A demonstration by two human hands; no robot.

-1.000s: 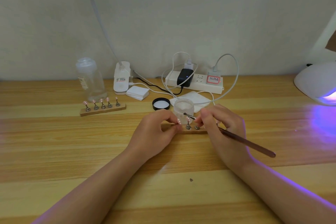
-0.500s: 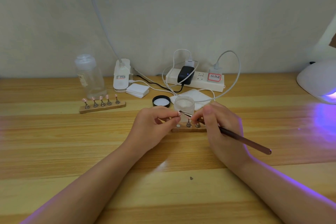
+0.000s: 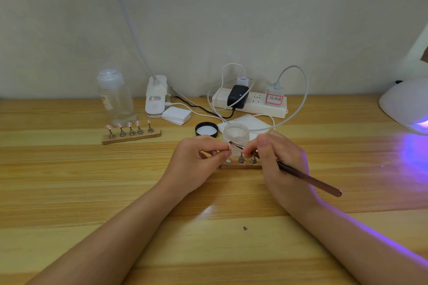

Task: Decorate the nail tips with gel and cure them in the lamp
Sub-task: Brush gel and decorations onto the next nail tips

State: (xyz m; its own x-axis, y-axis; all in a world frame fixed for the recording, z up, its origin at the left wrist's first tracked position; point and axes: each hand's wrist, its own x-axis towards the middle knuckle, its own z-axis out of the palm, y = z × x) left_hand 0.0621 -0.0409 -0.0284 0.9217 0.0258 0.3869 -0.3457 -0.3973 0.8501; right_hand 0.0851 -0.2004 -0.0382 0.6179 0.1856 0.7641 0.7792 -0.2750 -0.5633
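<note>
Pinching a small pink nail tip (image 3: 230, 146) between thumb and forefinger, the left hand (image 3: 196, 162) holds it just above centre of the frame, its other fingers curled in. The right hand (image 3: 276, 164) is closed around a thin brown brush (image 3: 301, 174) in a pen grip, the bristle end touching the nail tip and the handle slanting down to the right. Just below the tip sits a wooden stand (image 3: 240, 164) with two metal posts showing; its far ends are hidden by the hands. Directly behind is an open clear gel jar (image 3: 235, 134), its black lid (image 3: 206, 129) lying beside it to the left. Farther left, a second wooden stand (image 3: 131, 137) carries five pink tips, in front of a clear bottle (image 3: 115, 97). At the right edge, the white curing lamp (image 3: 407, 105) casts purple light over the wooden table (image 3: 69, 180); whether anything lies inside it is unclear.
</note>
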